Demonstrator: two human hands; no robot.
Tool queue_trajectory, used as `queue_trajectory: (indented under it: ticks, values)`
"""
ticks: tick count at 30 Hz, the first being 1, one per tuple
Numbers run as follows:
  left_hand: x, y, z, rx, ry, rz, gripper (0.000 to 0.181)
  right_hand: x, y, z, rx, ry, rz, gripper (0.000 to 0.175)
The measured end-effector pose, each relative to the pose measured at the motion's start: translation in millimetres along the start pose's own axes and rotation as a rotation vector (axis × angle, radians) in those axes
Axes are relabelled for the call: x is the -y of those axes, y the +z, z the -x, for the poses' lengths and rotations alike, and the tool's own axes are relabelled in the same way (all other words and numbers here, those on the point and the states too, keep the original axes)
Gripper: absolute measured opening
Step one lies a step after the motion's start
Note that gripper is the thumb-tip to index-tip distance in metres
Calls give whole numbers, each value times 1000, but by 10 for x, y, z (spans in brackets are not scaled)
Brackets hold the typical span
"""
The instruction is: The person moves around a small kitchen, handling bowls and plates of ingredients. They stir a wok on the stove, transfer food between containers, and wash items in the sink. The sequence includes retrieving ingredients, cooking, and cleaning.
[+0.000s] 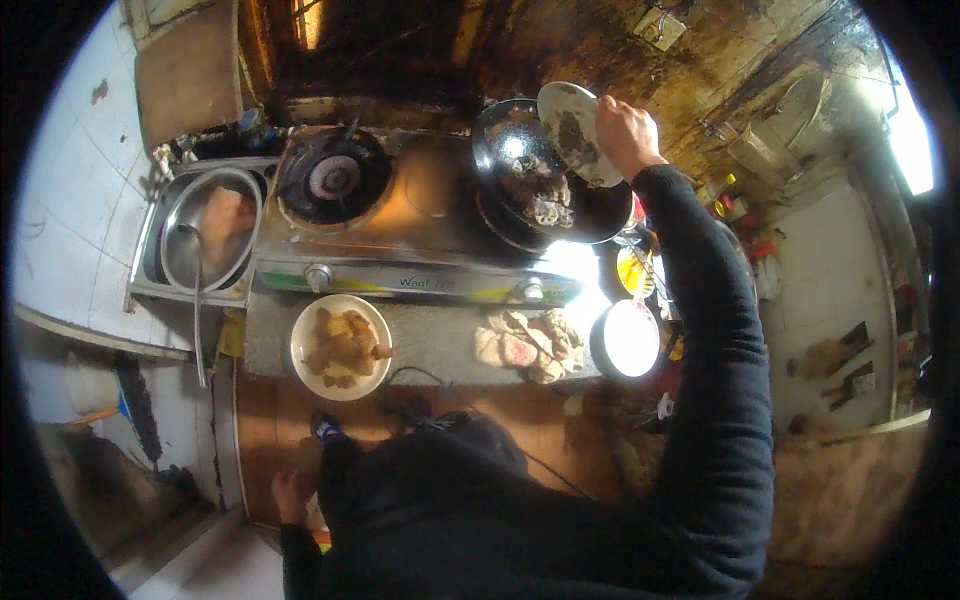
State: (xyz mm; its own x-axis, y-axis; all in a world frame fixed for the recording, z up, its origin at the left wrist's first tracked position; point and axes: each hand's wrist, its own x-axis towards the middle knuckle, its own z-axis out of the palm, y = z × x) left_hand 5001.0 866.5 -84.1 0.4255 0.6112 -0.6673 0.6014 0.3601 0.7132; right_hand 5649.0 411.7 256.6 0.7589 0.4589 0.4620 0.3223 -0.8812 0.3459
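Note:
My right hand grips the rim of a pale plate, tilted over the black wok. Dark wet residue clings to the plate's face. In the wok lie pieces of dark and whitish food, not clear enough to name. The wok sits on the right burner of a two-burner gas stove. Down at my left side hangs my left hand, blurred and away from the counter; whether it holds anything is unclear.
The left burner has no pan. A sink holds a metal basin with a ladle. Along the counter's front are a bowl of browned food pieces, crumpled cloths and a white bowl. Bottles stand right.

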Motion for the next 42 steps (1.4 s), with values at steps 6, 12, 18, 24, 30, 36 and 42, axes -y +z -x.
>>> queue_trajectory:
  ticks: [6,12,18,24,30,36,42]
  values:
    - [-19,-151,-273,135,152,-133,12,-133,-26,-2,1,-76,-33,14]
    - [-142,-96,-520,130,271,-298,20,-279,179,116,-171,-106,-117,13]
    - [-1240,322,-197,190,237,-13,36,-413,261,246,-121,223,-189,13]
    - [-2262,840,-191,314,341,-72,40,-367,-84,404,-185,351,-261,15]
    - [-2900,1394,-348,545,546,-130,35,-308,-314,417,-262,487,-326,15]
    - [-3005,1574,-397,654,546,-164,37,-324,491,733,-103,639,-288,18]
    - [-2836,988,-307,531,401,-39,35,-741,1111,1255,81,538,-505,29]
